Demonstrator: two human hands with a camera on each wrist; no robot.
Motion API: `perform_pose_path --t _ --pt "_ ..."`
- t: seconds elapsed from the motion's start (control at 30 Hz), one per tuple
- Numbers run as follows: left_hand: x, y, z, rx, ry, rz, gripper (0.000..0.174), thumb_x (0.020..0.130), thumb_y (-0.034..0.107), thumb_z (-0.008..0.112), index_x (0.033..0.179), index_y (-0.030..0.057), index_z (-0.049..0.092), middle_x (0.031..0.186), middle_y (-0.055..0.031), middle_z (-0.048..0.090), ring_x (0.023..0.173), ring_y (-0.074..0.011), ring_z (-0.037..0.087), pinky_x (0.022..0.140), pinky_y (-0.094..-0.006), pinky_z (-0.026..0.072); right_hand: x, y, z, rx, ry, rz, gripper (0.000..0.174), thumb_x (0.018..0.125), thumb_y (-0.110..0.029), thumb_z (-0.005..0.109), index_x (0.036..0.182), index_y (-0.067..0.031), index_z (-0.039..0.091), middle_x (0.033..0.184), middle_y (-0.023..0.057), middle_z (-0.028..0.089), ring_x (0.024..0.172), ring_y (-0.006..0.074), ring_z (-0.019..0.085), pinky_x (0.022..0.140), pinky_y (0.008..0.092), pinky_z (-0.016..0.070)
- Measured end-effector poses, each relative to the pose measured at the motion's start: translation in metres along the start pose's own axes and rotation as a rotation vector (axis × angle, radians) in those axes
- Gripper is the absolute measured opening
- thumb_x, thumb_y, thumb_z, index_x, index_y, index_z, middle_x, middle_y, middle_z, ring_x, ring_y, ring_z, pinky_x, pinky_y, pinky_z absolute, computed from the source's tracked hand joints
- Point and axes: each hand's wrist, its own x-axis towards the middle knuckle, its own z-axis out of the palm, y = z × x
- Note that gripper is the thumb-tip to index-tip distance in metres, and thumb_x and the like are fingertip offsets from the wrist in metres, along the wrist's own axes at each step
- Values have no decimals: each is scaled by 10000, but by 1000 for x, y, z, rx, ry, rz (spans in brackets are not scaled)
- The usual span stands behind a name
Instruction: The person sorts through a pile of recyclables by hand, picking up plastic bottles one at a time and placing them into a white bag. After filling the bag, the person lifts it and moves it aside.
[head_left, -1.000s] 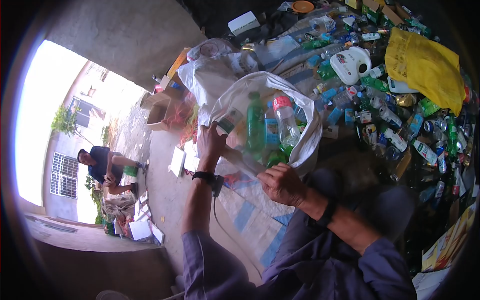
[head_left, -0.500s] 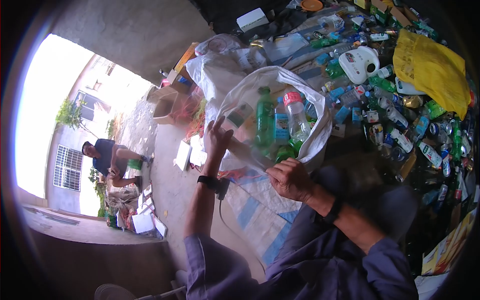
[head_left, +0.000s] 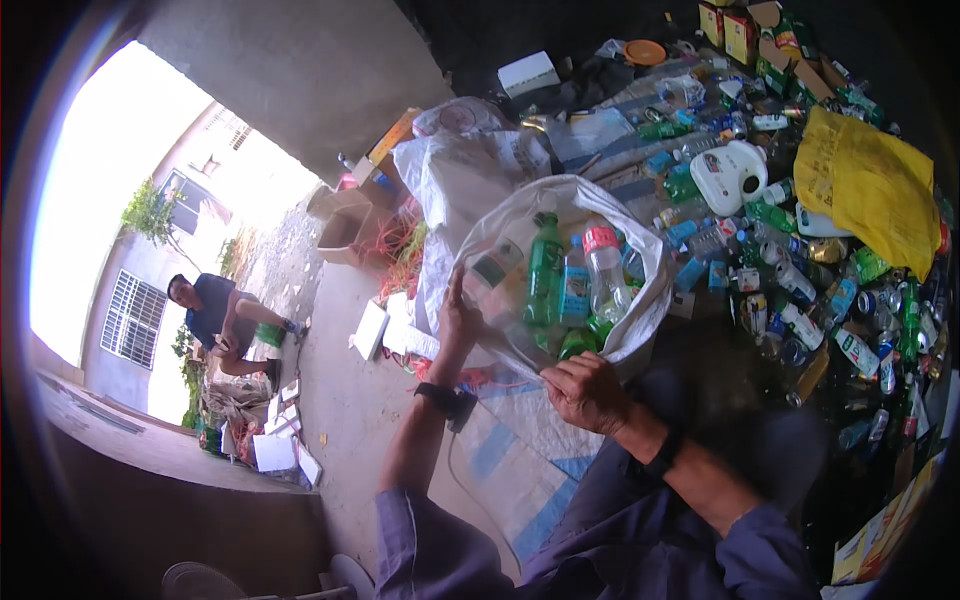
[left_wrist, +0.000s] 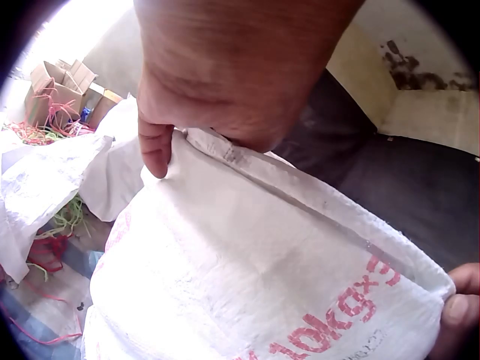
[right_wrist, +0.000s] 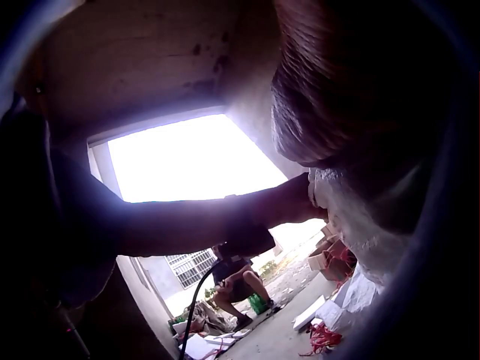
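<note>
A white woven sack [head_left: 655,290] stands with its mouth spread wide. Inside it lie a green bottle [head_left: 544,270], a clear bottle with a red label [head_left: 604,262] and a blue-labelled bottle [head_left: 575,287]. My left hand [head_left: 460,325] grips the sack's left rim; in the left wrist view its thumb lies outside the cloth, its other fingers mostly hidden. The near rim is pinched by my right hand [head_left: 588,393], whose thumb and fingertip also show at the right edge of the left wrist view. Red print runs across the sack's side [left_wrist: 247,255].
Bottles and cans cover the floor at right, around a white jug [head_left: 728,178] and a yellow sack [head_left: 865,180]. Behind the sack lies more white sacking [head_left: 460,170]. A cardboard box [head_left: 345,230] and red string [head_left: 395,245] lie left. A person [head_left: 215,310] sits outside.
The head view has shifted, so the sack appears lower and further right. My left hand's fingers, spread loosely at the rim half a second ago, now hold it. The right hand keeps its hold.
</note>
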Motion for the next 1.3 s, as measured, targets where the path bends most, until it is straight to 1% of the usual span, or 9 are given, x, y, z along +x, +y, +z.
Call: perform_pose_path --t 0.2,0.27,0.37,0.5,0.63,0.7,0.9,1.1,1.3 --pt "-1 1 -5 -97 -46 -109 814 728 -154 448 1514 56 429 1503 -225 492 1443 -361 416 1170 -362 345 2 -2 -2 -18 -11 -7 174 769 -76 720 940 -42 711 799 88 699 742 279 676 696 397 511" --pt "-2 1 -9 44 -6 -29 727 793 -79 486 1500 84 453 1358 -261 594 1189 -405 631 974 -424 521 3 -4 -2 -60 20 -16 215 760 -84 723 970 -39 705 819 94 695 772 284 673 742 407 505" --pt "-1 2 -13 -16 -57 -109 827 729 -139 469 1523 86 431 1471 -248 519 1390 -375 481 1110 -381 411 3 -5 -5 -81 37 -25 266 752 -94 727 1009 -37 688 859 98 690 813 290 664 795 416 492" --pt "1 17 -17 20 -64 -205 802 736 -93 510 1514 91 441 1451 -252 531 1348 -396 513 1081 -415 443 5 -6 -6 -83 122 -63 100 793 -81 664 845 -73 579 756 91 614 763 290 628 750 428 464" --pt "-3 34 -17 377 26 -39 653 750 51 631 1398 81 561 1388 -225 558 1243 -416 555 1030 -457 475 2 -6 -4 -100 66 -50 111 786 -89 676 858 -69 594 758 87 610 768 289 625 754 420 465" --pt "-3 60 -24 699 249 334 544 758 107 689 1299 79 633 1337 -213 575 1212 -378 563 1027 -440 471 2 -6 -4 -92 58 -41 111 785 -90 679 858 -71 598 760 86 608 769 289 623 751 420 465" --pt "18 63 -4 448 -131 407 370 775 135 697 1139 69 706 1279 -119 630 1216 -348 559 1063 -460 434 2 -3 1 -80 117 -67 91 765 -94 684 777 -89 594 730 77 602 728 278 622 710 413 469" --pt "33 49 15 506 -236 401 303 791 119 643 1068 38 734 1418 -179 555 1342 -355 492 1106 -458 410 1 -1 -2 -57 95 -63 133 750 -75 676 721 -100 549 690 77 574 681 273 618 665 405 466" --pt "40 48 21 473 -330 365 378 823 147 643 1184 43 683 1443 -248 518 1359 -398 479 1123 -483 398 2 0 -3 -16 107 -99 139 751 -71 675 713 -100 545 670 77 561 656 275 614 650 406 468"
